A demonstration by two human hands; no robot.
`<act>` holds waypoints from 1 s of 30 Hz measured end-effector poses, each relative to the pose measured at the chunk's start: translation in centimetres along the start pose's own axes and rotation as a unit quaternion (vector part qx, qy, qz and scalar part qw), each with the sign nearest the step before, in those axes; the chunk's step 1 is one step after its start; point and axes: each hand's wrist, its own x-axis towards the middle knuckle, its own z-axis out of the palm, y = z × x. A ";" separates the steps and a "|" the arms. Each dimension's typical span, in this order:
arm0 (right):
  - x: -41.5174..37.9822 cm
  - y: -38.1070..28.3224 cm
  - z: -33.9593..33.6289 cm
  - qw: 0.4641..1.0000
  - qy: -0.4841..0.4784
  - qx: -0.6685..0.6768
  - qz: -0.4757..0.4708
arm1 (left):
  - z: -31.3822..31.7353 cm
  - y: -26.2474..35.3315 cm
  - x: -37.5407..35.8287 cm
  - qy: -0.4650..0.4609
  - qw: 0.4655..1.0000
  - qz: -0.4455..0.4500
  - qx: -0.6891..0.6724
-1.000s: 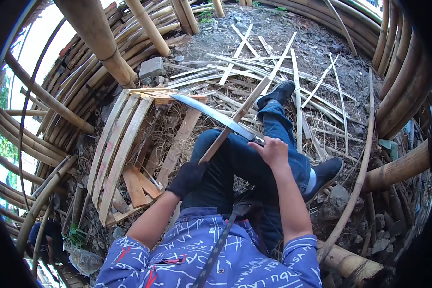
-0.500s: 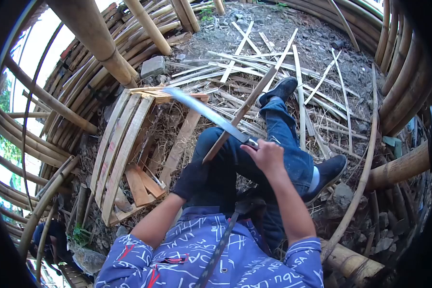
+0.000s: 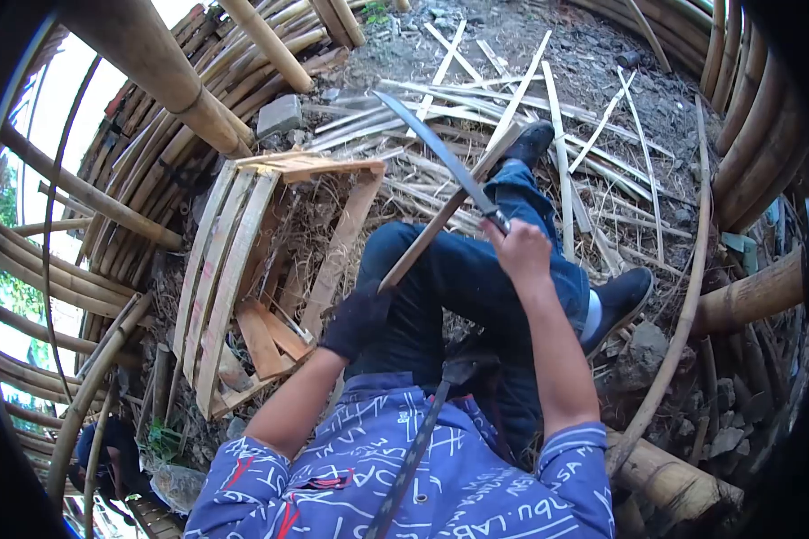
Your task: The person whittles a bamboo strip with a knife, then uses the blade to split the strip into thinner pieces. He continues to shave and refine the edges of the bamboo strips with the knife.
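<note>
In a black glove, my left hand (image 3: 360, 319) is closed around the near end of a brown bamboo strip (image 3: 422, 238), close by my bent knee. The strip slants up and away to the right, over my leg. My bare right hand (image 3: 523, 249) grips the dark handle of a machete (image 3: 433, 144). Its long, slightly curved blade points forward and left, crossing the strip near its upper half. The blade edge overlaps the strip in this view.
A slatted wooden crate (image 3: 234, 260) stands at my left, with wood offcuts (image 3: 265, 341) inside. Pale split strips (image 3: 476, 112) lie scattered ahead. Bamboo poles (image 3: 162, 63) surround the place, a grey block (image 3: 280, 117) rests beyond the crate, and another person (image 3: 108, 454) is at lower left.
My right hand has moved up and to the right, carrying the machete farther along the strip. The blade now points more forward. My left hand keeps its hold on the strip.
</note>
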 end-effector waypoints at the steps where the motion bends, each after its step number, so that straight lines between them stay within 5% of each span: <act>1: -0.4 -0.6 -0.3 1.000 -0.024 0.002 -0.003 | 0.4 -0.1 -0.2 0.023 0.999 -0.036 0.001; 5: -1.7 -0.8 -1.6 0.989 -0.073 -0.048 -0.122 | 1.2 -1.3 -0.3 0.037 0.995 -0.089 0.010; 8: 0.1 1.0 -0.4 0.998 -0.049 -0.029 -0.017 | 0.5 -1.6 0.0 -0.004 0.999 0.004 0.048; 12: 0.2 -0.2 -1.0 0.996 -0.044 0.062 0.041 | 1.4 -2.5 -0.3 0.022 0.997 -0.032 0.065; 14: -1.2 -0.4 -1.5 0.997 -0.045 0.060 0.026 | 0.7 -0.1 -0.2 0.043 0.995 -0.090 -0.012; 16: -1.8 0.3 -1.6 0.994 -0.069 -0.023 -0.085 | 0.6 -0.3 0.0 0.024 0.996 -0.091 0.005; 24: 0.4 0.8 -0.1 0.994 -0.035 0.070 0.080 | -0.7 -0.4 0.2 -0.012 0.997 0.038 0.063; 30: -1.1 1.0 -1.4 0.997 -0.067 -0.026 -0.019 | -0.2 -0.7 0.0 -0.016 0.997 0.030 0.073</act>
